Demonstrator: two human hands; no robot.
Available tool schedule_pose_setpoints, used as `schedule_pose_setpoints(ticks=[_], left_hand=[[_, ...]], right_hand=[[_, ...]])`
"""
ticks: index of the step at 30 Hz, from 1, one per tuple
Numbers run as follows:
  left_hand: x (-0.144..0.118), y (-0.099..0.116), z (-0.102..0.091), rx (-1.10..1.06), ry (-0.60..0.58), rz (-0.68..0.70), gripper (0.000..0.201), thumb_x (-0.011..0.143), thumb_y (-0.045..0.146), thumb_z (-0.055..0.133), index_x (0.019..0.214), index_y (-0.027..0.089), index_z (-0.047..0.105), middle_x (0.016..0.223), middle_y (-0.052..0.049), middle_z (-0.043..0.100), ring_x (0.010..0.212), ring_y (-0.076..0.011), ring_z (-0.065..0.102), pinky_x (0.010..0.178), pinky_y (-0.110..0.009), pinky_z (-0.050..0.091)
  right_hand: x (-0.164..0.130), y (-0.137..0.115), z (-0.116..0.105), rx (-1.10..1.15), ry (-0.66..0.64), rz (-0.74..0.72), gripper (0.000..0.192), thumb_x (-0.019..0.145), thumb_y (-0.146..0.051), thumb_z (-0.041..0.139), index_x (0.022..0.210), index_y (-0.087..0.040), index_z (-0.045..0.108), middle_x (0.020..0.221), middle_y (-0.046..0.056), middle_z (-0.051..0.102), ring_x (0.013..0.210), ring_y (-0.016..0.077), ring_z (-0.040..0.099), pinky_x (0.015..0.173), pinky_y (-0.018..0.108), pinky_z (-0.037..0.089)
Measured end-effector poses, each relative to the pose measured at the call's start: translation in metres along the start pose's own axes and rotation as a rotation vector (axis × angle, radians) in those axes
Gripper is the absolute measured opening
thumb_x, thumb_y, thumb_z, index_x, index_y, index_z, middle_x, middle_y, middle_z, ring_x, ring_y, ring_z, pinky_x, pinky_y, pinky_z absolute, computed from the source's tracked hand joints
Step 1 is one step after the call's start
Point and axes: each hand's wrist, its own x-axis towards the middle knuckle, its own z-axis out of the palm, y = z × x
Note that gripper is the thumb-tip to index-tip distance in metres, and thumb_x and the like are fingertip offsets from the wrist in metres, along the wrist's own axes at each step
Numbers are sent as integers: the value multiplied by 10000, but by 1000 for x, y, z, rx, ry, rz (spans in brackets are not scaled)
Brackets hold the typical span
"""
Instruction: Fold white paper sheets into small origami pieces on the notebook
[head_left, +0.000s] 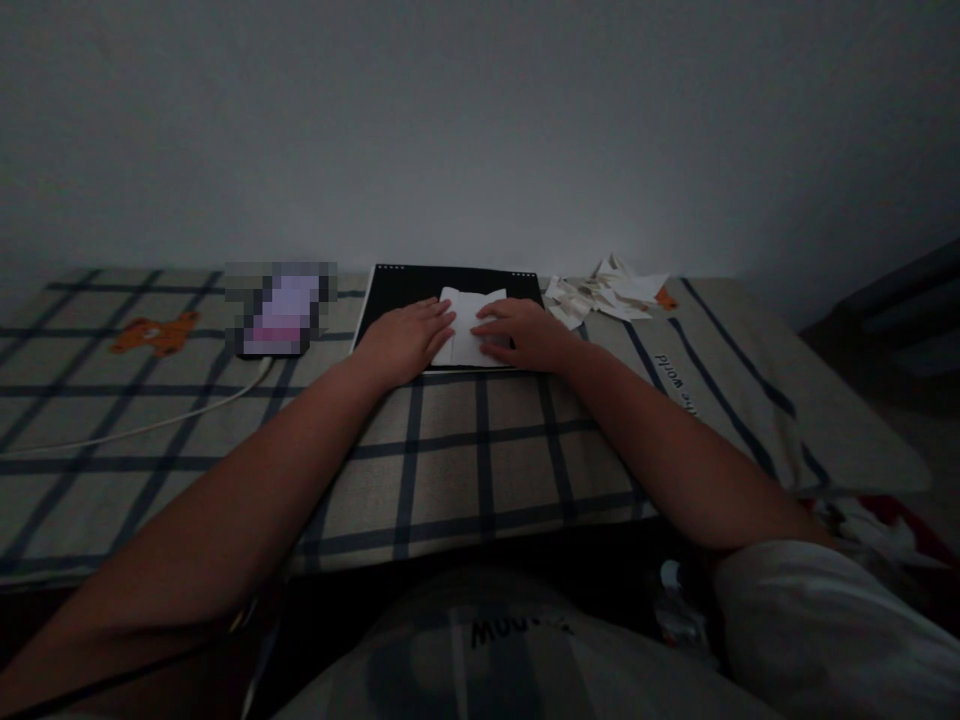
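A folded white paper lies on a black board set on the checked bed cover. My left hand rests flat on the paper's left part, fingers pressed down. My right hand lies flat on the paper's right part, fingers pointing left. Both hands press the paper against the board; neither grips it.
A phone, blurred out, lies left of the board with a white cable trailing left. A pile of white paper scraps sits right of the board. An orange bear patch is on the checked cover. A wall stands behind.
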Motion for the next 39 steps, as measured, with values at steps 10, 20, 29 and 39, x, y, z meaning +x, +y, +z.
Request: schedule_pose_setpoints(ticks=[10, 20, 29, 39], left_hand=[[3, -15, 1, -88, 50, -24, 588, 1137, 394, 319, 1570, 151, 635, 1663, -80, 593, 1605, -262, 482, 1357, -450, 358], [4, -12, -3, 5, -101, 0, 585, 1172, 400, 299, 1689, 201, 484, 1783, -43, 421, 1713, -262, 258, 1344, -491, 348], [4, 6, -5, 88, -99, -100, 576, 1167, 420, 295, 1671, 263, 523, 1790, -41, 416, 1653, -342, 379, 1267, -600, 434], [5, 13, -4, 84, -80, -145, 608, 1154, 454, 326, 1709, 244, 462, 1778, -72, 439, 1636, -351, 396, 1273, -595, 416]], right_hand=[[-1, 11, 9, 59, -60, -13, 519, 1093, -361, 560, 1554, -144, 658, 1690, 168, 533, 1584, 309, 519, 1328, 513, 392], [0, 5, 5, 55, -101, 16, 522, 1098, -338, 565, 1580, -147, 628, 1706, 176, 499, 1603, 309, 491, 1340, 527, 370], [0, 7, 9, 48, -65, 5, 508, 1092, -343, 564, 1566, -180, 649, 1694, 148, 531, 1581, 317, 522, 1315, 547, 409], [1, 5, 6, 38, -91, 21, 516, 1087, -339, 577, 1570, -173, 648, 1698, 146, 534, 1588, 306, 513, 1340, 500, 384]])
